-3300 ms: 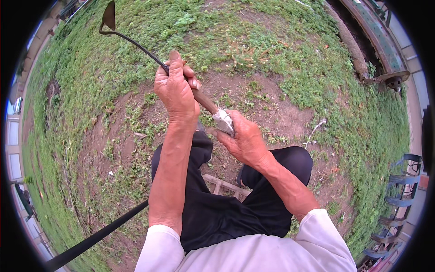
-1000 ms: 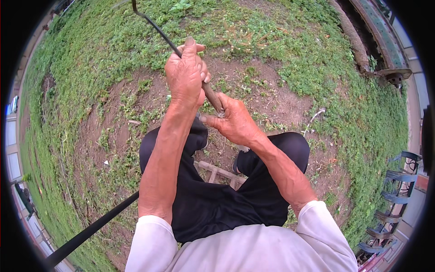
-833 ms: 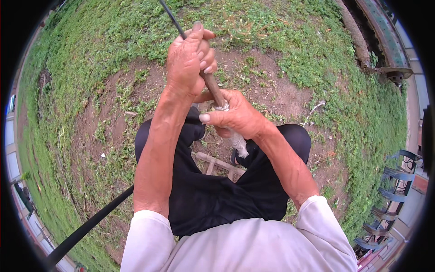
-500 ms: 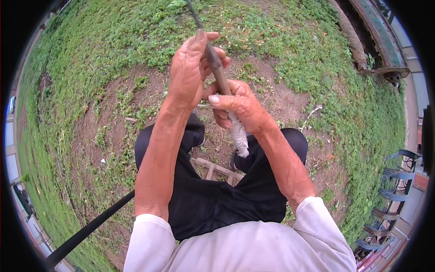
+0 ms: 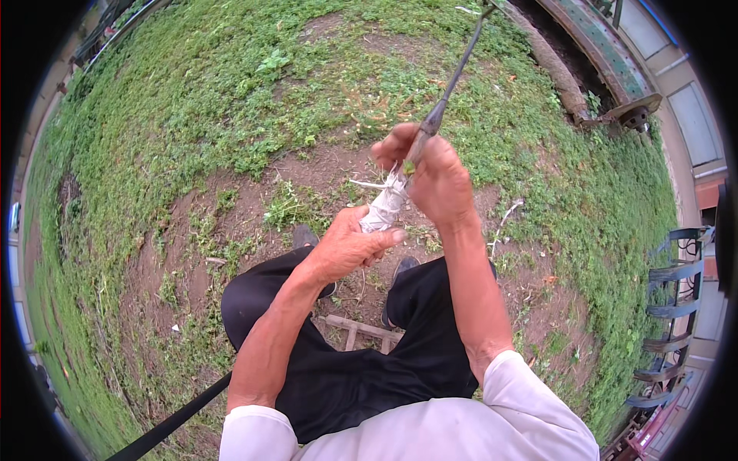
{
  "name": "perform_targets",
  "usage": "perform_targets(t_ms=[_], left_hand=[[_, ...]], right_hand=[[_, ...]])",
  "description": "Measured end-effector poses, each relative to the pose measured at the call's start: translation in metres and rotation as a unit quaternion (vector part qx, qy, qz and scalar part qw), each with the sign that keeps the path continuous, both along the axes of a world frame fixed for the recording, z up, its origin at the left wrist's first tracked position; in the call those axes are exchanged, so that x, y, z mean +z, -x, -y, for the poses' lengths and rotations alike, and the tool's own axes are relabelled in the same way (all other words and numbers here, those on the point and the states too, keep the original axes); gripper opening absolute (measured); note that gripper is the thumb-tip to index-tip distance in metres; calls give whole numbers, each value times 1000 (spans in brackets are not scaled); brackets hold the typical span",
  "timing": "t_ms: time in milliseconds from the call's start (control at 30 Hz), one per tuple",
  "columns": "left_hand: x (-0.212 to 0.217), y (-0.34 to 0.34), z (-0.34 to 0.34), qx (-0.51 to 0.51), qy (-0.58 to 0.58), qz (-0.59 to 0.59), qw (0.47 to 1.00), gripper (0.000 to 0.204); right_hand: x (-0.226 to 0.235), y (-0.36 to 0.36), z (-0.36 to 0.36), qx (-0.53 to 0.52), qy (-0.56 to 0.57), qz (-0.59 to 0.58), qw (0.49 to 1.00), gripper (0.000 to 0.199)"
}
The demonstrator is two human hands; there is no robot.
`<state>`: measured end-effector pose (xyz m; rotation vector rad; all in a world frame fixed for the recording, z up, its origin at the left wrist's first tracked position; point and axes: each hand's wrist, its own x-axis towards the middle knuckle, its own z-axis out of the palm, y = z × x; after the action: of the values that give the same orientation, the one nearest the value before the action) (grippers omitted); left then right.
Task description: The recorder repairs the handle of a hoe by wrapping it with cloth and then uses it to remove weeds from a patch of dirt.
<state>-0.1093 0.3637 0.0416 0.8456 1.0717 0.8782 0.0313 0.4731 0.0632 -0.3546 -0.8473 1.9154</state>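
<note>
The hoe ran up and away from the person, its rod slanting toward the upper right. The right hand was closed round the handle (higher up), while the left hand closed on the cloth-wrapped end below it.

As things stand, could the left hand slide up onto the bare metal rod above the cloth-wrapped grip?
Probably not directly. The left hand holds the lower end of the white cloth wrap, and the right hand is closed around the handle just above it, between that hand and the metal rod.
</note>
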Motion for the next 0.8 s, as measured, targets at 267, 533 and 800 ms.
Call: perform_targets(t_ms=[267, 533, 800], left_hand=[[-5, -5, 9, -88, 59, 19, 994, 31], [-25, -11, 10, -47, 20, -99, 994, 35], [-41, -13, 4, 88, -165, -536, 823, 39]], right_hand=[[-16, -47, -43, 134, 40, -224, 964, 48], [-12, -35, -33, 102, 51, -166, 979, 47], [-7, -5, -13, -196, 133, 45, 971, 42]])
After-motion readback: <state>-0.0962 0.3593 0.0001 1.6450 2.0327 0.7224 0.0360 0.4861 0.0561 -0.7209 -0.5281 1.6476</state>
